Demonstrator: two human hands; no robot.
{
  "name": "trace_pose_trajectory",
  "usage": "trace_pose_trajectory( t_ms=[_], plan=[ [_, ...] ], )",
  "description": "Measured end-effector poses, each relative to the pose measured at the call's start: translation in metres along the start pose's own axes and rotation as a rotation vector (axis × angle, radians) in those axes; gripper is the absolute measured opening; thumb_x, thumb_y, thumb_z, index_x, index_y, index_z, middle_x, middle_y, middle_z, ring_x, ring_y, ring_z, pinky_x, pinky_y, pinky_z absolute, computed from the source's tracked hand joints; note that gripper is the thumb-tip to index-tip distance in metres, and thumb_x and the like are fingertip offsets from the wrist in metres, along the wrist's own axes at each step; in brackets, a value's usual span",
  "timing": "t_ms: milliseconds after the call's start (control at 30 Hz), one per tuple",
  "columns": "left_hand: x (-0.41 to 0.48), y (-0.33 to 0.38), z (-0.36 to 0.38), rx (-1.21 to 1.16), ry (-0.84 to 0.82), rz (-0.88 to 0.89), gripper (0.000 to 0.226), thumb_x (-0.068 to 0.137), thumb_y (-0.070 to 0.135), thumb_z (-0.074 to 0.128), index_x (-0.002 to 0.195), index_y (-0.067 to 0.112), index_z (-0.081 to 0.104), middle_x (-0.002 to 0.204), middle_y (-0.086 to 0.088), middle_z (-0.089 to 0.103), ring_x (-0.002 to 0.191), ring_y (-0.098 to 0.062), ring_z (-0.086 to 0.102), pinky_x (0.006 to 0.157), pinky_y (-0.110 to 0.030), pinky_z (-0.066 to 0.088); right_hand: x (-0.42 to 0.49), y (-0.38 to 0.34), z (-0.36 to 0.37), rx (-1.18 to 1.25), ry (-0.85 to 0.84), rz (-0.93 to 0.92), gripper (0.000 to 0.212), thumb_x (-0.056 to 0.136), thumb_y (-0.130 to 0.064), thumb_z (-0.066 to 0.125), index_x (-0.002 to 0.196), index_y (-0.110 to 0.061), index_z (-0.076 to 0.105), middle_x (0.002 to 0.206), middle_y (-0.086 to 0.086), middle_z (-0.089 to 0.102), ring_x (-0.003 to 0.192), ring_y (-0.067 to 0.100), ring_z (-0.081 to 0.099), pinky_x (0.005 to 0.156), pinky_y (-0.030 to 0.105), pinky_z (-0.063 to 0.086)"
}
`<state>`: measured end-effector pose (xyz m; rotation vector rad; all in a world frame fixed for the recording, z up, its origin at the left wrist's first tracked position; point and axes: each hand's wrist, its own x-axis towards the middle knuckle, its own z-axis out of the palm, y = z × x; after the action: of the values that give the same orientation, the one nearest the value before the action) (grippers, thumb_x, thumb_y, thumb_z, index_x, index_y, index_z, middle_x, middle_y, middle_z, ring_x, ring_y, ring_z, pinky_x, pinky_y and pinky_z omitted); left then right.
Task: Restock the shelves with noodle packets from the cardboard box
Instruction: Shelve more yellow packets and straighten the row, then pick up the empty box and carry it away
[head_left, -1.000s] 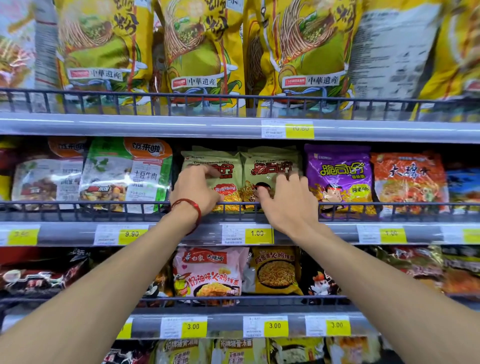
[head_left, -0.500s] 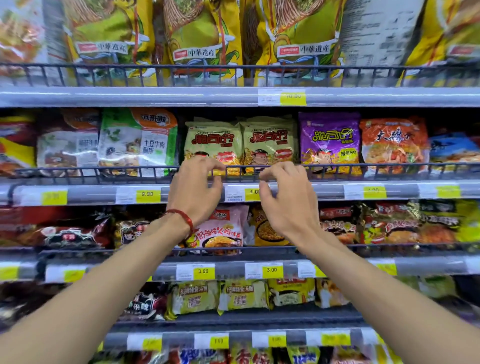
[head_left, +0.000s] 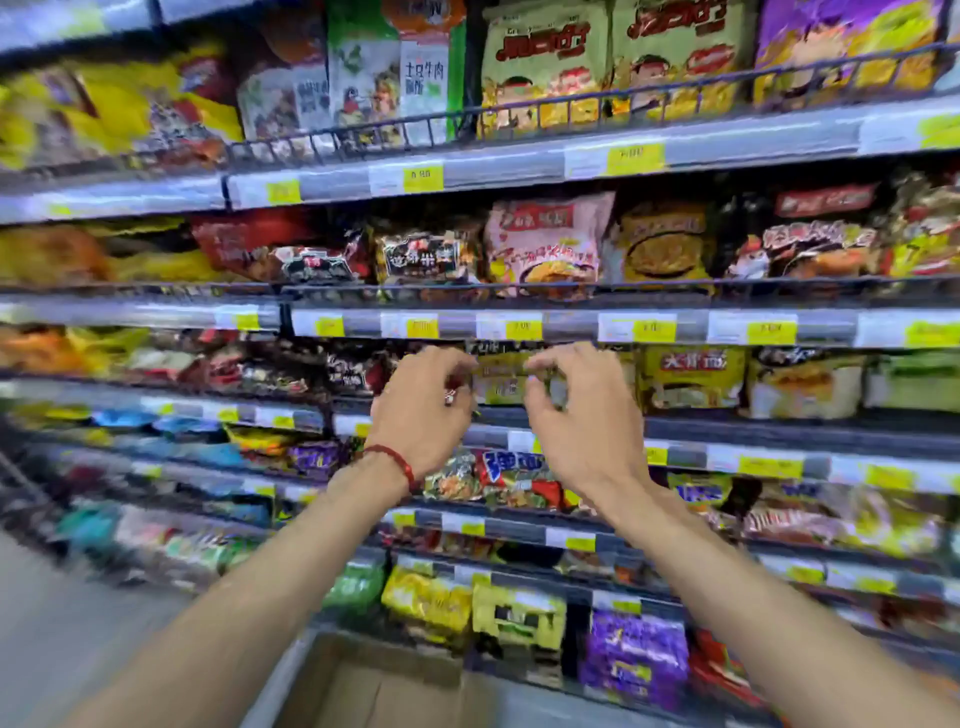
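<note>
Left hand (head_left: 421, 410) and right hand (head_left: 582, 421) hover side by side in front of the shelves (head_left: 519, 327), close together but not touching, palms facing away from the camera. The fingers of both are loosely curled, thumbs tucked under near the fingertips, and neither hand holds a packet. A red cord bracelet (head_left: 397, 462) circles the left wrist, and both bare forearms reach up from the lower corners. Just behind the gap between the hands, an olive-yellow noodle packet (head_left: 501, 382) stands on its shelf, with a yellow packet bearing red lettering (head_left: 693, 379) further right on the same level. One shelf up, a pink noodle packet (head_left: 545, 244) leans behind a dark wire rail beside a mustard-coloured one (head_left: 662, 244). On the top level, two pale green packets with cartoon figures (head_left: 540, 62) stand next to a purple one (head_left: 841, 47). Yellow price tags (head_left: 636, 158) run along every shelf edge. Below the forearms, at the foot of the shelving, the cardboard box (head_left: 374, 686) sits open on the grey floor (head_left: 62, 649); motion blur hides whether any packets lie in it.
</note>
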<state>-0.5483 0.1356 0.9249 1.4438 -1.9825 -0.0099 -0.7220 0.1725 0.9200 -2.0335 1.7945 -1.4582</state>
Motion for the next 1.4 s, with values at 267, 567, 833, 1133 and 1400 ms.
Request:
trace_pose_trajectory(
  t_ms=[267,567,833,1133,1400],
  plan=[
    [-0.093,-0.096,0.009,-0.054,-0.188,-0.12,0.026,0.093,0.016,0.058,0.117,0.023,0.065,0.114,0.004,0.066,0.107,-0.015,0.06,0.088,-0.031,0.05,-0.094,-0.022,0.095,-0.047,-0.194,0.2,0.013,0.096,-0.028,0.057,0.105,-0.03,0.065,0.112,-0.012,0.059,0.114,0.013,0.045,0.076,0.027,0.035],
    [-0.136,-0.261,-0.001,-0.179,-0.386,-0.138,0.026,0.091,0.013,0.059,0.115,0.023,0.065,0.113,0.002,0.068,0.101,-0.015,0.064,0.09,-0.033,0.053,-0.151,-0.09,0.225,-0.042,-0.17,0.474,0.016,0.094,-0.025,0.059,0.107,-0.029,0.067,0.118,-0.007,0.061,0.119,0.018,0.048,0.085,0.033,0.042],
    [-0.162,-0.344,0.018,-0.24,-0.49,-0.251,0.023,0.088,0.012,0.06,0.108,0.02,0.068,0.101,0.005,0.071,0.091,-0.011,0.066,0.086,-0.026,0.052,-0.193,-0.097,0.304,-0.096,-0.177,0.64,0.015,0.092,-0.025,0.06,0.103,-0.028,0.07,0.115,-0.004,0.065,0.114,0.022,0.054,0.084,0.032,0.044],
    [-0.214,-0.424,0.07,-0.224,-0.558,-0.448,0.021,0.089,0.011,0.06,0.104,0.022,0.071,0.091,0.008,0.07,0.075,0.0,0.061,0.074,-0.012,0.049,-0.242,-0.058,0.394,-0.156,-0.334,0.743,0.017,0.088,-0.024,0.058,0.098,-0.03,0.071,0.11,-0.006,0.067,0.11,0.021,0.055,0.085,0.037,0.05],
    [-0.283,-0.542,0.138,-0.201,-0.701,-0.653,0.021,0.078,0.027,0.053,0.093,0.033,0.067,0.089,0.011,0.073,0.085,-0.012,0.069,0.083,-0.035,0.057,-0.314,-0.026,0.497,-0.226,-0.469,0.899,0.017,0.089,-0.025,0.054,0.095,-0.034,0.067,0.112,-0.006,0.065,0.114,0.019,0.053,0.082,0.032,0.047]
  ],
)
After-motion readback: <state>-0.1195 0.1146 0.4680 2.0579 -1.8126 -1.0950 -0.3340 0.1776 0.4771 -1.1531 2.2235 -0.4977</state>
